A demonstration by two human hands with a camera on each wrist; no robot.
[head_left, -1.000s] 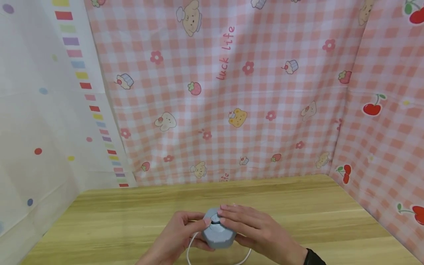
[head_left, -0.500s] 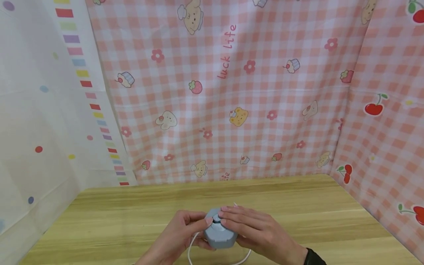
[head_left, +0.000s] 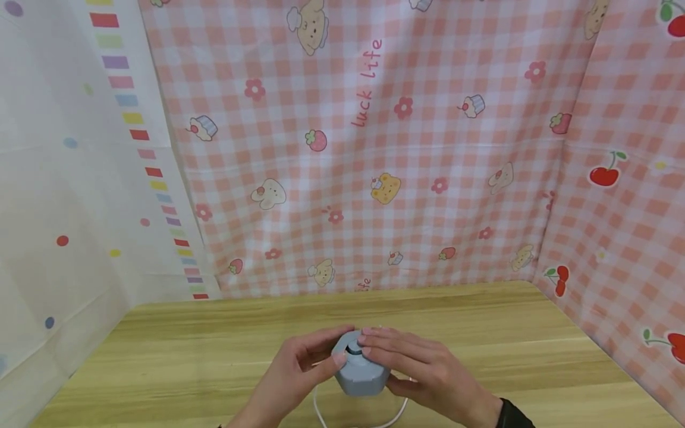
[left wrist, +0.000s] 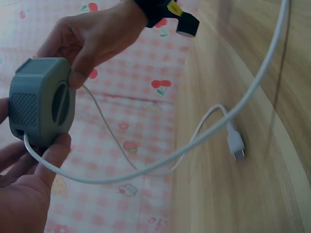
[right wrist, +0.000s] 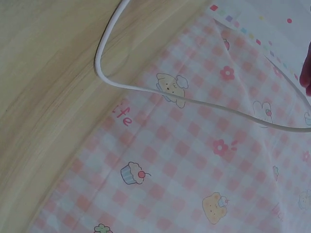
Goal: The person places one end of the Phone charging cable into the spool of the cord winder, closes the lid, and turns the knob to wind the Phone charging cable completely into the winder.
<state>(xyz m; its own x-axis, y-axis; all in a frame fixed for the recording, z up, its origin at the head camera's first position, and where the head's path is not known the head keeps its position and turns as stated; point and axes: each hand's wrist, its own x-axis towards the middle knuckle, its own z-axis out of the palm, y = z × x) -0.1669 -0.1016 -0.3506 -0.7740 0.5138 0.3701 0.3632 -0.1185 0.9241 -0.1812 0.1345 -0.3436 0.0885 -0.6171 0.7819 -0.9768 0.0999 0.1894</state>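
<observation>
A grey-blue, many-sided cable winder (head_left: 363, 380) is held off the table between both hands, with a round centre and a dark slot on its face. My left hand (head_left: 291, 371) grips its left side, the thumb on the face. My right hand (head_left: 436, 371) holds it from the right, fingertips over the round centre and thumb lower down. In the left wrist view, a white cable (left wrist: 109, 179) comes out of the winder's (left wrist: 41, 104) textured side. Its USB plug (left wrist: 236, 145) is visible over the wood. The right wrist view shows only cable (right wrist: 218, 107) and a fingertip (right wrist: 306, 75).
The wooden table (head_left: 214, 351) stretches out under and around the hands. Pink checked cloth (head_left: 342, 178) hangs behind it and along the right side. A white dotted cloth (head_left: 64, 196) hangs on the left. Loose cable loops below the winder, near the front.
The winder has shifted slightly right and away from me, along with both hands. My left fingers have moved from its left side up to its far edge. The cable loop has shifted slightly.
</observation>
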